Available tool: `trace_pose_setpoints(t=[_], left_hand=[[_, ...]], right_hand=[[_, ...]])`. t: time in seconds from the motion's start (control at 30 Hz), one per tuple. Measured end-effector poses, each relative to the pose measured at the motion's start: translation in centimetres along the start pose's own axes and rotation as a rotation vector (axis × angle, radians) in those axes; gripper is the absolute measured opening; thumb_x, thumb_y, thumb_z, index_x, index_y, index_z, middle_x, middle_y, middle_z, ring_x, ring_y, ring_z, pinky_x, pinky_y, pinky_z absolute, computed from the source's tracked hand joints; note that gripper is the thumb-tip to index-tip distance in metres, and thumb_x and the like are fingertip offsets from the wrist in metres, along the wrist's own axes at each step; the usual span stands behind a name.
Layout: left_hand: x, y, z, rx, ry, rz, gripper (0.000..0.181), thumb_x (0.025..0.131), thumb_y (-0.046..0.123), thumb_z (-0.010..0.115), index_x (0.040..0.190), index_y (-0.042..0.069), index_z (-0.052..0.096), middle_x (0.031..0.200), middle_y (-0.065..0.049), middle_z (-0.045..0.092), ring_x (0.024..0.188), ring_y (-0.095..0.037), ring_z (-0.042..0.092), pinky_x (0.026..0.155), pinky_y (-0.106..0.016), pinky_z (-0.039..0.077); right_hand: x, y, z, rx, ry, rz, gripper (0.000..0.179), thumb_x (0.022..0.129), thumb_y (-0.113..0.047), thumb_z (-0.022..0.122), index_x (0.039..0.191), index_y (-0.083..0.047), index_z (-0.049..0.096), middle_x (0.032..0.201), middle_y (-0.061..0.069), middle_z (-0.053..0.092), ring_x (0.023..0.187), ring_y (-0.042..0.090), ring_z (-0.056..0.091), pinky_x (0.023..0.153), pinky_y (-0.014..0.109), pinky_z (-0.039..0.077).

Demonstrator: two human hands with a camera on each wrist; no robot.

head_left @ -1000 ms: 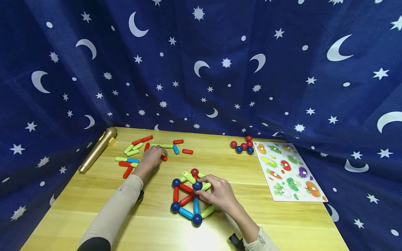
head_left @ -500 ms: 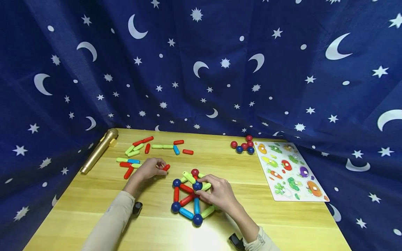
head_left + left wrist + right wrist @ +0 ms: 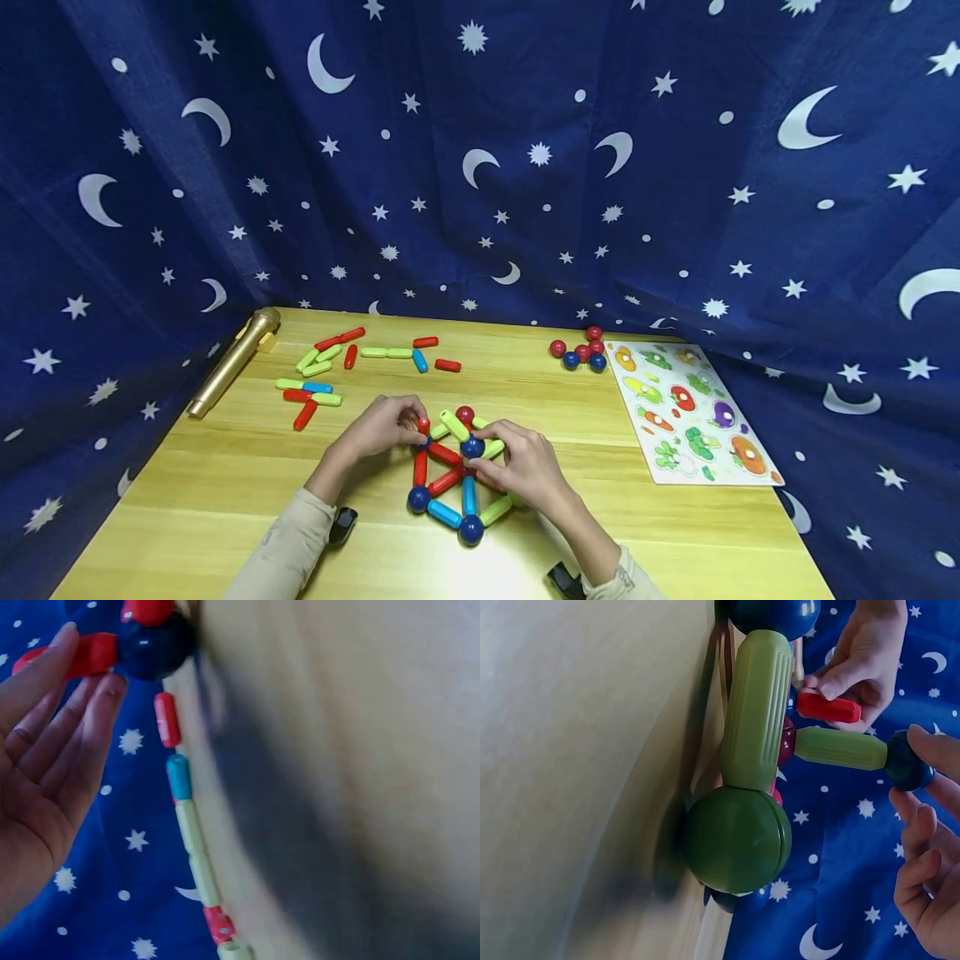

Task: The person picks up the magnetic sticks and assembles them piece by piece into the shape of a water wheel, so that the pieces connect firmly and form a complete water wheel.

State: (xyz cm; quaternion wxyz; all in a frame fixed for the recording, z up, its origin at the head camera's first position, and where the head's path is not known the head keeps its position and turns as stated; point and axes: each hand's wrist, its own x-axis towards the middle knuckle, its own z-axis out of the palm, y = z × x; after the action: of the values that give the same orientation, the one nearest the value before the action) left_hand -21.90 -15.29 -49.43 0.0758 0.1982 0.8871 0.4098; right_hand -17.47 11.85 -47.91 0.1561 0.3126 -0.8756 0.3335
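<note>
A wheel-like frame of magnetic rods and balls lies on the table, with a blue ball (image 3: 418,499) at its near left and another blue ball (image 3: 471,530) at the front. My left hand (image 3: 386,427) pinches a red magnetic rod (image 3: 94,655), one end right at the dark blue ball (image 3: 156,646) of the frame's far-left corner. Between thumb and fingers my right hand (image 3: 525,467) holds a raised blue ball (image 3: 472,447) above the frame's centre. A light green rod (image 3: 453,426) slants from that ball. Below it stands another green rod (image 3: 840,748). My right hand hides part of the frame's right side, where a green ball (image 3: 736,840) sits.
Loose rods, such as a red rod (image 3: 305,414) and a blue rod (image 3: 420,360), lie at the back left. Several loose balls (image 3: 572,360) cluster at the back, beside a vegetable puzzle board (image 3: 637,433). A gold microphone (image 3: 234,362) lies along the left edge. A starry curtain (image 3: 480,167) stands behind.
My left hand has carried the red rod from the loose rods rightward and nearer, to the frame's far-left ball. My right hand stays in place on the raised blue ball.
</note>
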Motion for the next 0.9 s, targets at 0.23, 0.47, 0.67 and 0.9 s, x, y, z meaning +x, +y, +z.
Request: trace_pose_setpoints(t=[0.23, 0.47, 0.67, 0.9], left_hand=[[0.1, -0.7, 0.4, 0.011, -0.027, -0.005, 0.021, 0.078, 0.014, 0.081, 0.09, 0.015, 0.064, 0.081, 0.005, 0.069, 0.073, -0.006, 0.063, 0.066, -0.02, 0.052], [0.0, -1.2, 0.3, 0.098, -0.046, 0.014, 0.018, 0.078, 0.011, 0.08, 0.093, 0.014, 0.071, 0.086, 0.003, 0.072, 0.077, -0.006, 0.065, 0.067, -0.02, 0.052], [-0.1, -1.2, 0.3, 0.118, -0.029, 0.008, 0.016, 0.079, 0.013, 0.08, 0.093, 0.015, 0.072, 0.086, 0.004, 0.073, 0.078, -0.007, 0.065, 0.068, -0.021, 0.051], [-0.2, -1.1, 0.3, 0.129, -0.03, -0.011, 0.017, 0.079, 0.013, 0.08, 0.094, 0.015, 0.073, 0.088, 0.004, 0.073, 0.079, -0.007, 0.066, 0.07, -0.022, 0.053]], right_hand=[[0.1, -0.2, -0.1, -0.006, -0.021, 0.01, 0.031, 0.073, -0.028, 0.085, 0.1, -0.02, 0.071, 0.095, -0.007, 0.074, 0.049, -0.011, 0.032, 0.043, 0.009, 0.028], [0.3, -0.4, 0.0, -0.006, -0.05, 0.021, 0.034, 0.074, -0.03, 0.084, 0.104, -0.021, 0.07, 0.097, -0.007, 0.073, 0.05, -0.01, 0.034, 0.044, 0.011, 0.03], [0.2, -0.4, 0.0, -0.01, -0.05, 0.017, 0.038, 0.073, -0.032, 0.085, 0.106, -0.021, 0.069, 0.098, -0.008, 0.072, 0.05, -0.01, 0.033, 0.044, 0.011, 0.028], [1.0, 0.8, -1.7, -0.01, -0.087, 0.091, 0.047, 0.069, -0.036, 0.087, 0.108, -0.018, 0.069, 0.099, -0.006, 0.073, 0.049, -0.007, 0.037, 0.045, 0.014, 0.032]])
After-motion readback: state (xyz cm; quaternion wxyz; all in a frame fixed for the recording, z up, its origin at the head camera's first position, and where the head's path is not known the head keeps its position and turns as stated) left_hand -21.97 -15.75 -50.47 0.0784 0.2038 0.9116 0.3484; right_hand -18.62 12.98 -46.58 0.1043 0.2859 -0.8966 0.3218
